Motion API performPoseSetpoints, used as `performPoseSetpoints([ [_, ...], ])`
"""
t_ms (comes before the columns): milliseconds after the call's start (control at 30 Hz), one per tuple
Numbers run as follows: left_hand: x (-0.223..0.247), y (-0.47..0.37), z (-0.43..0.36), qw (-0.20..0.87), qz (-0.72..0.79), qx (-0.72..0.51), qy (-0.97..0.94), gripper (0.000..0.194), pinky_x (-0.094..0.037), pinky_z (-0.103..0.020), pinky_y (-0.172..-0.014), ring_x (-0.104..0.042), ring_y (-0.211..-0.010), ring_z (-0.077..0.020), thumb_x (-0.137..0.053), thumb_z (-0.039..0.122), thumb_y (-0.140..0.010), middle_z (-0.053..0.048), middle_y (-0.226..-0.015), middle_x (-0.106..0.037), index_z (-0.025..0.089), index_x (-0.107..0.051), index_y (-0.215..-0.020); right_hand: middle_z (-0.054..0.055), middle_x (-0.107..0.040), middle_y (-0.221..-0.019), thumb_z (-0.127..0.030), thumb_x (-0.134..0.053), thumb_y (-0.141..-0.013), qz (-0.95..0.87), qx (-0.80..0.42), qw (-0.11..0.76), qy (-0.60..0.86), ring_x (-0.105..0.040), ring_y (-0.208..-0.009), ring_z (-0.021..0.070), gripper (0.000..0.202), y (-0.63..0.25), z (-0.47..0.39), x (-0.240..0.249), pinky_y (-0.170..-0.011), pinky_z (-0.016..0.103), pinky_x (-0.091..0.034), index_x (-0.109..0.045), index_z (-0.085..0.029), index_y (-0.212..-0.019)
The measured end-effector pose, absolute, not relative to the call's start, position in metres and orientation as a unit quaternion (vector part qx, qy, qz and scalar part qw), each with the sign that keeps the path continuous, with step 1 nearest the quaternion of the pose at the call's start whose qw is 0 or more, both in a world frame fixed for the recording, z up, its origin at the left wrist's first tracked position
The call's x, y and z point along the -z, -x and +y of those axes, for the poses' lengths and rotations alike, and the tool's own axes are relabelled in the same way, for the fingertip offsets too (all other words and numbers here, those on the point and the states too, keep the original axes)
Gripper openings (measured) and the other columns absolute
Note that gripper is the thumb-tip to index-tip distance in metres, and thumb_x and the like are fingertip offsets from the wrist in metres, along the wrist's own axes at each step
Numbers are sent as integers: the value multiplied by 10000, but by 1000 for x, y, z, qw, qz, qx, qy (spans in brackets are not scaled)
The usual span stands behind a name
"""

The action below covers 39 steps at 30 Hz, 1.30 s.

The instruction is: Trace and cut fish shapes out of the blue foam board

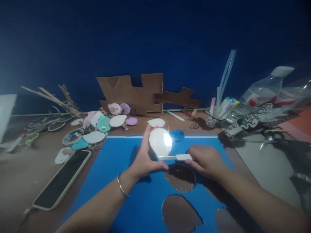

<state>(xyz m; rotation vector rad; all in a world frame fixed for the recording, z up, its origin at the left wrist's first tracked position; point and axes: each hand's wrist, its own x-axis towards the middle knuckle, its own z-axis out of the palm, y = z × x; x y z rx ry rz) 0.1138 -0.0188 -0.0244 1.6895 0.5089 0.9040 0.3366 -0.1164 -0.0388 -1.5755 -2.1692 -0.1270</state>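
My left hand (143, 160) holds up a white teardrop-shaped piece (159, 141), fingers along its left side and thumb below it. A bright glare covers the piece's right part. My right hand (205, 160) is closed round the handle of a white cutter (184, 157), whose thin metal blade lies across the lower tip of the piece. Both hands are above a blue sheet (143, 200) with several teardrop-shaped cut-outs, through which brown surface shows. Just behind the held piece, another white teardrop piece (156, 122) lies flat.
A phone (62, 181) lies at left, near bird-shaped pieces (104, 123) in white, teal and purple. Brown cardboard (145, 92) leans on the blue wall. A green-capped marker (175, 116) lies behind the sheet. At right are a patterned pen cup (212, 122), plastic bottles (263, 87) and scissors (269, 138).
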Motion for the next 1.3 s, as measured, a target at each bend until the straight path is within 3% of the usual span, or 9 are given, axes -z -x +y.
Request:
performPoseSetpoints([
  [633, 23, -112, -18, 553, 209, -383, -710, 1192, -158, -498, -1114, -195, -1354, -346, -803, 478, -509, -117, -1490, -203, 286, -82, -1439, 16, -517, -574, -450, -355, -911, -784, 55, 217, 579, -437, -531, 138, 369, -337, -117, 39, -511, 276, -178, -469, -202, -662],
  [933, 19, -116, -21, 567, 198, -373, -707, 1135, -248, -496, -1085, -254, -1323, -365, -792, 518, -491, -126, -1470, -242, 264, -185, -1416, 13, -509, -559, -452, -339, -916, -787, 54, 219, 574, -429, -519, 137, 380, -336, -116, 40, -503, 275, -179, -465, -201, -661],
  [1300, 22, -114, -19, 562, 208, -383, -703, 1099, -223, -489, -1100, -256, -1328, -351, -812, 467, -496, -116, -1465, -268, 267, -224, -1402, 13, -514, -537, -458, -321, -922, -790, 54, 226, 567, -433, -487, 132, 406, -335, -118, 37, -491, 275, -170, -465, -197, -646],
])
